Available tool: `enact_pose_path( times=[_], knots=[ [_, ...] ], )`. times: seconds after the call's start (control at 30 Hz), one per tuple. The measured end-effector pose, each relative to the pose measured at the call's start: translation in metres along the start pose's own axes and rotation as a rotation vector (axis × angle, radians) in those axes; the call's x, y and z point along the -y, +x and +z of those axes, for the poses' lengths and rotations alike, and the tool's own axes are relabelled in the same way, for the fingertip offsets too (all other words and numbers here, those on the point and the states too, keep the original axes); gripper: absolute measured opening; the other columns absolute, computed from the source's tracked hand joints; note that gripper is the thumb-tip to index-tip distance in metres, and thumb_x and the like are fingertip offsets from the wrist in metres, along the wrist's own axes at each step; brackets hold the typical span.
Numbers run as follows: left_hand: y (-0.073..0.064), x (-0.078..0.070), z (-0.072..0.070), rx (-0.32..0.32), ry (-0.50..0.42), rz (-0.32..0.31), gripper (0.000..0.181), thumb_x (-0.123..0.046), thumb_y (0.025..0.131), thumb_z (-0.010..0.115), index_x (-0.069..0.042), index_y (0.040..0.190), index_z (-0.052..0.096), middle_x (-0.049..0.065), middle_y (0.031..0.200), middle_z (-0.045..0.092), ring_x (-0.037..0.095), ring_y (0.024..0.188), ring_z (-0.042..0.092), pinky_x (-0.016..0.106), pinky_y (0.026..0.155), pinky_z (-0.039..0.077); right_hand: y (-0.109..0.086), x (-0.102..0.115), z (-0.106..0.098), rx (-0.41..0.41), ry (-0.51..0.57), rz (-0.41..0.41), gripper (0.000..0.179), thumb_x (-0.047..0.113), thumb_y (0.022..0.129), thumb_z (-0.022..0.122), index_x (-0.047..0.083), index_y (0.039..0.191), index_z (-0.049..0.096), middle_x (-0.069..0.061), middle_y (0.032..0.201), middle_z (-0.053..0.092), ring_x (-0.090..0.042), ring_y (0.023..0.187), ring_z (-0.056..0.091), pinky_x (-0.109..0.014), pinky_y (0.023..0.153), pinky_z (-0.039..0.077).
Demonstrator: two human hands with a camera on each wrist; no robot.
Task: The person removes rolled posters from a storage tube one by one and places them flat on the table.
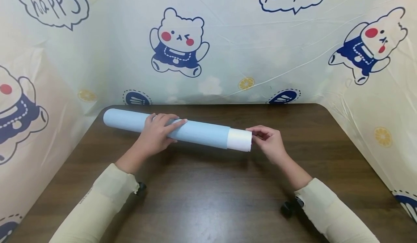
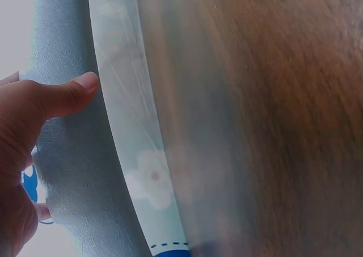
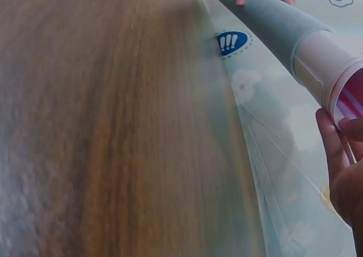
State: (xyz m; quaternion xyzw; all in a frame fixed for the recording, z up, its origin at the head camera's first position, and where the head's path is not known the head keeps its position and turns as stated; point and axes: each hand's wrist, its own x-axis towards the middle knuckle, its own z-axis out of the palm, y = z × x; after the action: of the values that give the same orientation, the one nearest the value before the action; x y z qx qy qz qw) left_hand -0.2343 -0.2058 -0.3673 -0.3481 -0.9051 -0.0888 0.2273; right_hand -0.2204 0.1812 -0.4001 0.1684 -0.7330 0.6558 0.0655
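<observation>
A long light-blue tube (image 1: 205, 132) lies slantwise across the far half of the table. From its right end sticks a white rolled sheet (image 1: 239, 140); in the right wrist view the inside of the white roll (image 3: 323, 67) looks pink and purple. My left hand (image 1: 158, 131) grips the tube around its middle from above. The left wrist view shows that hand's thumb (image 2: 74, 95) pressed along the tube's side. With thumb and fingers, my right hand (image 1: 268, 141) pinches the rim of the white roll at its open end. Whether the tube touches the table cannot be told.
The dark wooden table (image 1: 208, 199) has rounded far corners. A pale printed curtain (image 1: 234, 51) with bears and fruit slices hangs behind it and along both sides. Dark camera mounts (image 1: 288, 208) stick out under the sleeves.
</observation>
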Motion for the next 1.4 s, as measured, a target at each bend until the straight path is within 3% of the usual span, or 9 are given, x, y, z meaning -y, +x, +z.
enact_pose_path(
  times=[0.5,0.83,1.17,1.4],
  knots=[
    [-0.004,0.005,0.001,0.001,0.020,0.005,0.090,-0.018,0.063,0.093,-0.027,0.142,0.051,0.012,0.128,0.056,0.036,0.114,0.051,0.068,0.095,0.033,-0.002,-0.004,-0.011,-0.031,0.006,0.023,0.020,-0.013,0.086,0.065,-0.014,0.106,0.066,0.001,0.097,0.070,-0.021,0.087,0.065,-0.030,0.075,0.058],
    [-0.007,0.005,-0.002,0.011,0.025,-0.009,0.091,-0.018,0.063,0.093,-0.027,0.143,0.050,0.013,0.129,0.055,0.036,0.116,0.050,0.068,0.095,0.033,-0.003,-0.004,-0.019,-0.045,-0.051,0.040,0.020,-0.008,0.087,0.067,-0.006,0.107,0.070,-0.001,0.101,0.070,-0.021,0.090,0.065,-0.028,0.078,0.056],
    [-0.009,0.006,-0.006,0.004,0.038,-0.023,0.091,-0.017,0.062,0.094,-0.027,0.142,0.050,0.013,0.128,0.055,0.037,0.115,0.050,0.069,0.095,0.032,-0.001,-0.004,-0.028,-0.063,-0.049,0.037,0.020,-0.009,0.088,0.066,-0.011,0.108,0.067,0.003,0.099,0.070,-0.019,0.090,0.064,-0.027,0.078,0.056],
    [-0.010,0.007,-0.006,0.004,0.046,-0.031,0.091,-0.016,0.063,0.093,-0.027,0.142,0.050,0.013,0.128,0.055,0.037,0.115,0.050,0.069,0.095,0.032,0.002,-0.003,-0.036,0.028,-0.044,0.050,0.023,-0.006,0.089,0.066,-0.009,0.112,0.066,0.000,0.105,0.070,-0.019,0.093,0.064,-0.027,0.080,0.056]
  ],
)
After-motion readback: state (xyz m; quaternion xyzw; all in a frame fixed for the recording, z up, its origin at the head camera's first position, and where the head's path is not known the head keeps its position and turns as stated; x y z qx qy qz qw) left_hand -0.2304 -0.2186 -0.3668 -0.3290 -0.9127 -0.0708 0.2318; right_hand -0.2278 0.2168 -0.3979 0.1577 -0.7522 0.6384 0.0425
